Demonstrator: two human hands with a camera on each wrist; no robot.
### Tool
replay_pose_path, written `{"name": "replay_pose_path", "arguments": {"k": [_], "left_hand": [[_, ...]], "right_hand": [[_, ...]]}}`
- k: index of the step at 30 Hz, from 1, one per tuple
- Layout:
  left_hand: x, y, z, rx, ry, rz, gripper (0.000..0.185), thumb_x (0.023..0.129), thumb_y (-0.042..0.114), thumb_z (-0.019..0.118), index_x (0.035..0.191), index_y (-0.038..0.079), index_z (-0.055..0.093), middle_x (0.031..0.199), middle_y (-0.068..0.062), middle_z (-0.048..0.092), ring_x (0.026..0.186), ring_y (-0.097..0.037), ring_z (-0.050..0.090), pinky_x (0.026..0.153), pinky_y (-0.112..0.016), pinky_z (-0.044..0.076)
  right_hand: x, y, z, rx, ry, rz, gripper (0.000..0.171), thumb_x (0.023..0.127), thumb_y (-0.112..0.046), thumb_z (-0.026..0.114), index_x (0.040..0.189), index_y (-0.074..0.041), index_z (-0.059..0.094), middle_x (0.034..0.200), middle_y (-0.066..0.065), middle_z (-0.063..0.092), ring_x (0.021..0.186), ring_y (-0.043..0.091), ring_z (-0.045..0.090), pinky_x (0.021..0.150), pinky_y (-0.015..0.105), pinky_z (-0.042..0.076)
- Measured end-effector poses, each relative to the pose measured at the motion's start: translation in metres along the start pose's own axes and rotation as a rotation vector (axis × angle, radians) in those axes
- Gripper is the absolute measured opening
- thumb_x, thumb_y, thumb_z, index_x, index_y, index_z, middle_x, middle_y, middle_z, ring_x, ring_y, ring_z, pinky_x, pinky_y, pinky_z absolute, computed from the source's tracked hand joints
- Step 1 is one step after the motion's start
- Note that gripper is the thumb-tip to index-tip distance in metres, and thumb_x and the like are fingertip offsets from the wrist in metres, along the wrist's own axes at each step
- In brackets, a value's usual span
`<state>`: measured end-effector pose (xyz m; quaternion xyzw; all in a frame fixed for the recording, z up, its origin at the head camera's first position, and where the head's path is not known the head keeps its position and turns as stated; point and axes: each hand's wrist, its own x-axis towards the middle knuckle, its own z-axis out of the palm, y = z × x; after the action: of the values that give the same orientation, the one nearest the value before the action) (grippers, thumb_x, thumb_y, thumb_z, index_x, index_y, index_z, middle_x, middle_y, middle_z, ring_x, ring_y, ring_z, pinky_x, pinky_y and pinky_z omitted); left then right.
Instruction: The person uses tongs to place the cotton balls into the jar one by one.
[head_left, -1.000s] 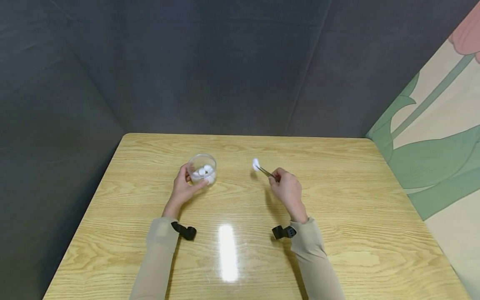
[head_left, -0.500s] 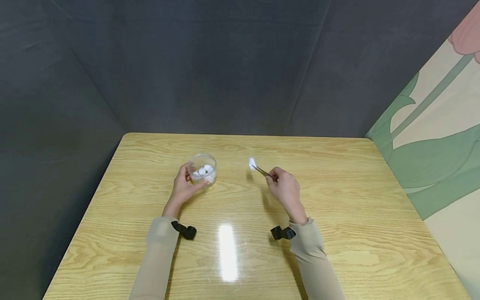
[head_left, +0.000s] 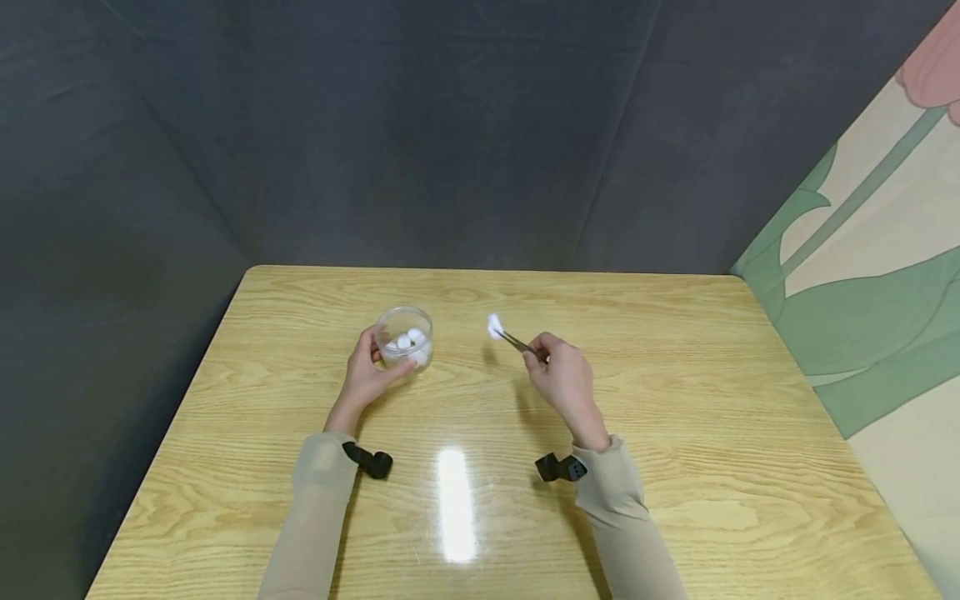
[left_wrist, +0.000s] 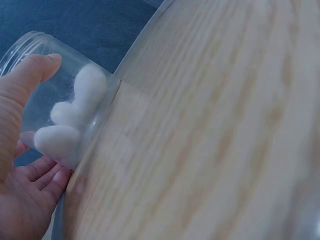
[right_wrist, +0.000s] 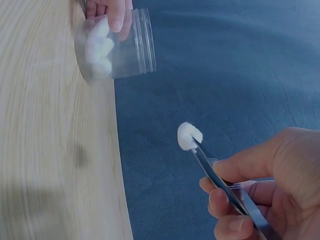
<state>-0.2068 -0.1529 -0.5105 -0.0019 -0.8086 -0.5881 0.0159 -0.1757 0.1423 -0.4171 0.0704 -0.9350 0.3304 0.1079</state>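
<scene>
My left hand (head_left: pixel 365 377) grips a clear, lidless plastic jar (head_left: pixel 405 320) that stands on the table, thumb on one side and fingers round the other. Several white cotton balls (left_wrist: pixel 57 141) lie in the bottom of the jar, as the left wrist view shows. To the right, my right hand (head_left: pixel 564 375) pinches metal tweezers (right_wrist: pixel 215 175) between thumb and fingers. The tweezers' tips hold one cotton ball (right_wrist: pixel 188 136) in the air, right of the jar and above the table, where it casts a shadow.
The wooden table (head_left: pixel 690 375) reaches back to a dark cloth backdrop (head_left: pixel 480 133). A patterned cloth (head_left: pixel 885 308) with leaves and a pink flower hangs along the right side. Black wrist cameras (head_left: pixel 367 460) sit at both sleeve cuffs.
My right hand has moved slightly left, bringing the tweezers and their cotton ball closer to the jar. The left hand and the jar have stayed in place.
</scene>
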Motion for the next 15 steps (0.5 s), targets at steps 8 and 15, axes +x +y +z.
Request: {"name": "replay_pose_path", "arguments": {"k": [8,15], "left_hand": [[-0.0006,0.0006,-0.0002,-0.005,-0.001,0.009,0.083,0.077,0.015,0.078,0.142,0.004,0.029,0.132,-0.020,0.043,0.112,-0.032,0.046,0.095,-0.044,0.039],[-0.0014,0.0010,0.0001,-0.006,-0.001,0.014,0.082,0.077,0.014,0.078,0.142,0.003,0.029,0.131,-0.020,0.044,0.112,-0.033,0.046,0.094,-0.044,0.039]], "right_hand": [[-0.0001,-0.0056,0.0016,0.007,-0.004,-0.017,0.005,0.085,-0.009,0.065,0.081,-0.006,0.065,0.072,0.006,0.063,0.045,0.012,0.040,0.042,0.027,0.032],[0.0002,-0.0097,0.0024,0.011,0.001,-0.018,0.005,0.084,-0.010,0.066,0.080,-0.007,0.065,0.072,0.005,0.064,0.045,0.011,0.040,0.042,0.027,0.031]]}}
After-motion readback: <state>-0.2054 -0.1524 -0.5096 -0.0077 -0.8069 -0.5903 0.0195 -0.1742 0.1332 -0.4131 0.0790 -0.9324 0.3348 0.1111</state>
